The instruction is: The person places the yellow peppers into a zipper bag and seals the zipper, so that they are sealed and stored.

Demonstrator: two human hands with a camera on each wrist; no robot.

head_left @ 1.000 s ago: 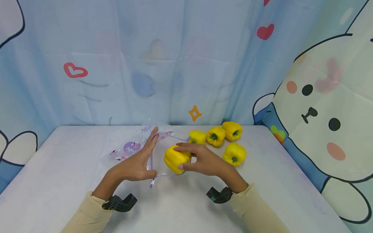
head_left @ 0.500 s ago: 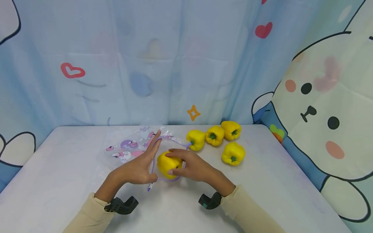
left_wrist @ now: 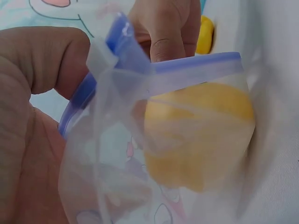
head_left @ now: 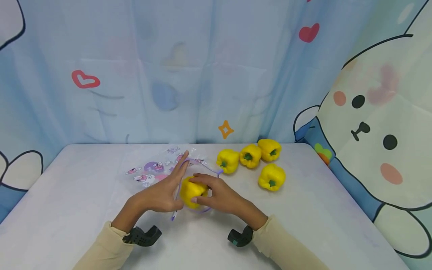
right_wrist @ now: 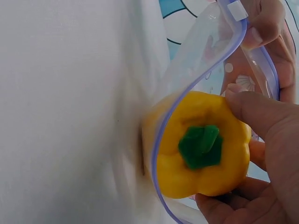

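Observation:
My left hand (head_left: 160,195) holds a clear zip bag (head_left: 147,177) with a purple rim and printed cartoon figures. Its thumb hooks over the rim in the left wrist view, while the long fingers stretch along the mouth in the head view. With my right hand (head_left: 219,195) I grip a yellow bell pepper (head_left: 189,190) from the right. The pepper sits inside the bag's mouth, seen through the film in the left wrist view. Its green stem (right_wrist: 201,147) faces the right wrist camera, the purple rim passing beside it. The right fingertips are partly hidden behind the pepper.
On the white table (head_left: 84,195), several more yellow peppers stand right of the bag: one near its rim (head_left: 227,161), two behind (head_left: 250,155), and one nearer me (head_left: 272,177). A patterned curtain (head_left: 168,75) hangs along the table's back edge.
My right hand has carried the pepper leftward and slightly toward me, deeper into the bag's mouth. The left hand has stayed nearly in place at the rim.

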